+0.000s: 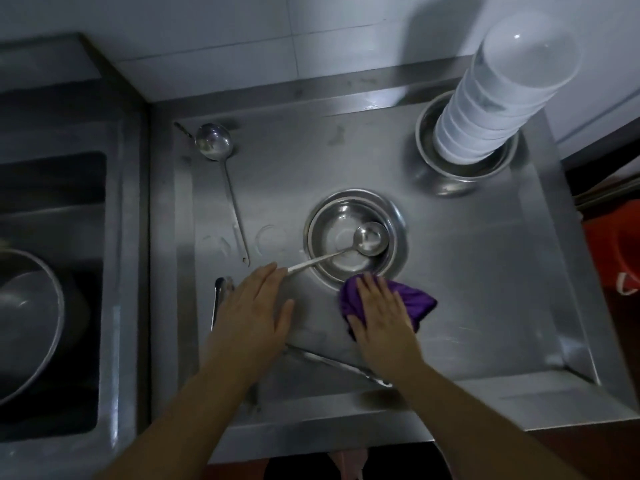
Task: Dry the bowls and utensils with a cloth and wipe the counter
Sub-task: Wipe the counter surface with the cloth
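Note:
My right hand [382,313] lies flat on a purple cloth [417,303], pressing it onto the steel counter [467,271]. My left hand [254,306] rests flat on the counter with straight fingers, its fingertips close to the handle end of a ladle [370,239]. That ladle sits in a steel bowl [353,237] at the centre. A second ladle [213,142] lies at the back left. Tongs [332,363] lie under my wrists, and another utensil [219,299] sits left of my left hand.
A tall stack of white bowls [498,102] stands in a steel bowl [464,168] at the back right. A sink [52,271] with a large steel basin [31,320] is on the left. A red bucket [620,247] sits beyond the right edge.

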Demonstrator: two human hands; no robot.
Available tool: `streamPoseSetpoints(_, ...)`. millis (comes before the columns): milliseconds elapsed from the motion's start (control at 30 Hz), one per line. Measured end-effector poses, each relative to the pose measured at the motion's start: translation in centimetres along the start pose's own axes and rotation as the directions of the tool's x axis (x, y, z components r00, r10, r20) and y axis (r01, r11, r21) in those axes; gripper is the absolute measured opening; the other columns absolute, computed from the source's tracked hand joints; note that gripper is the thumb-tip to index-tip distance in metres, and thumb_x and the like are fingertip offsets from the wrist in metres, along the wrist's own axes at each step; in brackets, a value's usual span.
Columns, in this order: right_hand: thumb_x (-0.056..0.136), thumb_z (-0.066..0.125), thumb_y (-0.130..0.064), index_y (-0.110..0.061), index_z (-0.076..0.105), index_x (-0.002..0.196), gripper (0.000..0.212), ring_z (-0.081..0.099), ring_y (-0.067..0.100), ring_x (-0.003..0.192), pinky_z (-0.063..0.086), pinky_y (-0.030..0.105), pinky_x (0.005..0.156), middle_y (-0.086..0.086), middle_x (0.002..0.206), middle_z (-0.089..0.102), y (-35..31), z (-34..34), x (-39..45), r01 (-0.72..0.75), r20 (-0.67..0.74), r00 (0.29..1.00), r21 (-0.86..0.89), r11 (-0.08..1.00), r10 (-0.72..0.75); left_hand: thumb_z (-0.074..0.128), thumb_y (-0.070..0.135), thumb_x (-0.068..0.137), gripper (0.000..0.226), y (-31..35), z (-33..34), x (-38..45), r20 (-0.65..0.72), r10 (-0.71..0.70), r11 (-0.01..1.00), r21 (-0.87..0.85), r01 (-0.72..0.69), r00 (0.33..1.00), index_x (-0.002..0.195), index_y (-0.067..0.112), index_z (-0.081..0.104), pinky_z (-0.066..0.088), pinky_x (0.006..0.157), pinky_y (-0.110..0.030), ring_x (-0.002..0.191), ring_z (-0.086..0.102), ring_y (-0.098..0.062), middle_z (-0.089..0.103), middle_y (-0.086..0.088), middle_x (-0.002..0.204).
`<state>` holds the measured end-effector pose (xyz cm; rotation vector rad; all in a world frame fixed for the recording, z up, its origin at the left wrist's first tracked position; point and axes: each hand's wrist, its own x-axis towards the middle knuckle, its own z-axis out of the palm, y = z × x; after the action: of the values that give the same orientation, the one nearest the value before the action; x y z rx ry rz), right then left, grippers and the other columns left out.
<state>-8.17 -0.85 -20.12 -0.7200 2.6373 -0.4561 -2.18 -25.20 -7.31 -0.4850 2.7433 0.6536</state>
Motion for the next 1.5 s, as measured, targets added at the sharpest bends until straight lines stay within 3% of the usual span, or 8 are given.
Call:
streamPoseSetpoints(200,0.108,0.036,-0.052,-0.025,0.008,0.169,0.072,0.005,0.018,0.163,0.005,0.041,0.132,-0.004,0.177,0.006,-2.5,-2.4,2.8,0.223,0.289,0.928,0.078,0.972,-0.236,0.052,0.037,0.105,0.055,1.3,1.8,-5.2,-0.005,-0.101,0.994,0.037,0.101,0.995,0.156,0.020,0.046,0.035,0.123,-0.042,0.150,0.042,-0.020,0.045,-0.003,0.162)
streamPoseSetpoints(300,0.103,0.051,-0.048,-0.018,0.028,0.165,0.073,0.025,0.027,0.158,0.020,0.046,0.129,0.004,0.172,0.028,-3.8,-4.5,1.8,0.227,0.211,0.950,0.042,0.973,-0.231,0.058,0.032,0.103,0.054,1.6,2.7,-8.1,-0.008,-0.186,0.982,0.020,0.186,0.983,0.154,0.017,0.049,0.041,0.120,-0.043,0.145,0.047,-0.022,0.049,-0.004,0.159)
streamPoseSetpoints(400,0.088,0.069,-0.029,-0.011,0.062,0.134,0.049,0.061,0.034,0.116,0.051,0.046,0.095,0.012,0.130,0.064,-5.7,-4.8,-1.5,0.308,-0.011,0.951,0.000,0.951,-0.308,0.061,0.032,0.100,0.051,2.0,3.6,-10.8,-0.022,-0.235,0.972,-0.002,0.235,0.972,0.149,0.021,0.052,0.047,0.113,-0.043,0.137,0.055,-0.023,0.056,-0.001,0.152)
streamPoseSetpoints(467,0.088,0.067,-0.024,-0.012,0.065,0.118,0.032,0.061,0.030,0.098,0.050,0.041,0.077,0.008,0.109,0.065,-6.7,-3.8,-3.9,0.317,0.062,0.947,0.006,0.949,-0.316,0.064,0.028,0.096,0.048,1.9,4.1,-12.0,-0.022,-0.237,0.971,-0.012,0.237,0.971,0.143,0.024,0.055,0.051,0.106,-0.041,0.127,0.061,-0.022,0.061,0.001,0.143)
streamPoseSetpoints(933,0.090,0.062,-0.009,-0.017,0.054,0.130,0.041,0.055,0.026,0.108,0.042,0.037,0.084,0.005,0.122,0.056,-8.3,-0.8,-4.9,0.113,0.311,0.949,-0.184,0.976,-0.051,0.058,0.029,0.098,0.047,-3.9,3.0,-12.0,-0.024,-0.222,0.975,-0.011,0.222,0.975,0.145,0.020,0.056,0.050,0.106,-0.040,0.124,0.060,-0.020,0.062,0.000,0.138)
streamPoseSetpoints(1200,0.099,0.051,-0.007,-0.014,0.057,0.139,0.040,0.062,0.026,0.094,0.048,0.035,0.074,0.006,0.107,0.055,-9.5,-3.4,-6.0,-0.094,0.303,0.952,0.150,0.984,0.044,0.062,0.027,0.099,0.045,-4.9,-1.0,-7.0,-0.052,-0.121,0.992,-0.031,0.119,0.991,0.144,0.022,0.056,0.048,0.105,-0.037,0.124,0.060,-0.020,0.062,0.000,0.140)
streamPoseSetpoints(1367,0.103,0.056,-0.019,-0.040,0.056,0.087,0.026,0.052,0.005,0.069,0.036,0.020,0.060,-0.010,0.081,0.053,-9.5,-5.2,-7.2,-0.206,0.224,0.965,0.331,0.921,0.135,0.058,0.028,0.101,0.051,-4.2,-3.7,-2.4,-0.116,-0.118,0.974,-0.209,0.092,0.986,0.151,0.023,0.048,0.049,0.112,-0.045,0.131,0.057,-0.022,0.057,-0.001,0.148)
streamPoseSetpoints(1500,0.103,0.059,-0.020,-0.024,0.066,0.089,0.017,0.056,0.002,0.057,0.043,0.017,0.053,0.004,0.079,0.066,-9.2,-5.7,-7.5,-0.493,0.288,0.869,0.588,0.642,0.403,0.054,0.021,0.102,0.046,-3.8,-4.1,1.6,-0.108,-0.114,0.970,-0.225,0.087,0.988,0.149,0.018,0.051,0.050,0.109,-0.045,0.129,0.057,-0.025,0.059,-0.005,0.144)
